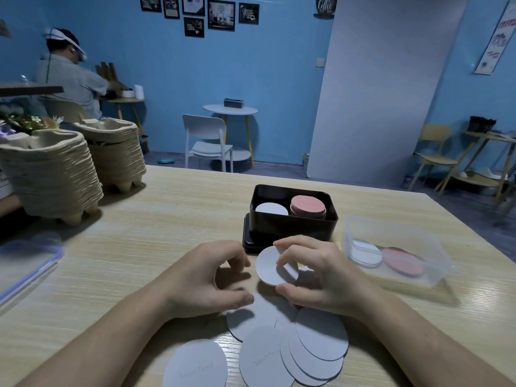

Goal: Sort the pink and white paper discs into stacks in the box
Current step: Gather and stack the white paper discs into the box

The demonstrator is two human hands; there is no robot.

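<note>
A black box [293, 227] stands on its lid at mid-table. Inside it lie a low white stack [271, 209] on the left and a taller pink stack [308, 206] on the right. My right hand [315, 272] pinches one white disc [269, 265] by its edge, tilted, just in front of the box. My left hand [206, 277] rests beside it with fingers curled over a white disc [227, 279] lying on the table; whether it grips that disc I cannot tell. Several loose white discs [290, 350] overlap on the table near me.
A clear plastic tub [391, 233] at the right holds a white and a pink disc. Two piles of pulp cup trays [55, 169] stand at the left. A clear lid [25, 263] lies at the left edge. Another person sits at the far left.
</note>
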